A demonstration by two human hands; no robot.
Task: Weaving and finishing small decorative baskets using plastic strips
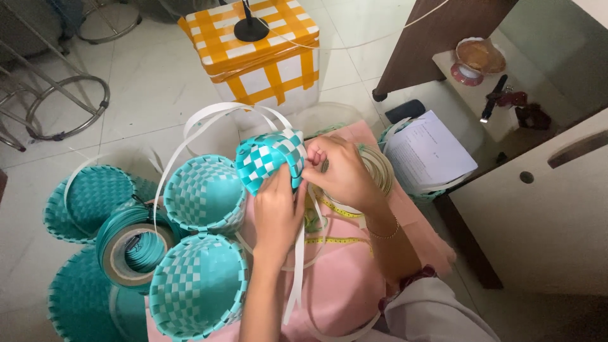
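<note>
Got my left hand (277, 212) and right hand (342, 172) both pinched tight on this half-woven teal-and-white basket (269, 158), loose white strips (209, 117) looping off it, finished baskets (202, 193) beside me.

The small woven basket (269, 158) held between the left hand (277, 212) and the right hand (342, 174) is a teal-and-white checkerboard. Just left of the left hand, two finished baskets (204, 193) repeat that teal-white check. The strip (296, 266) trailing below the hands is plain white. Under both hands lies a pink cloth (342, 278), crossed by a yellow measuring tape (335, 240). Beyond the hands, a box (256, 54) is yellow-and-white plaid.
</note>
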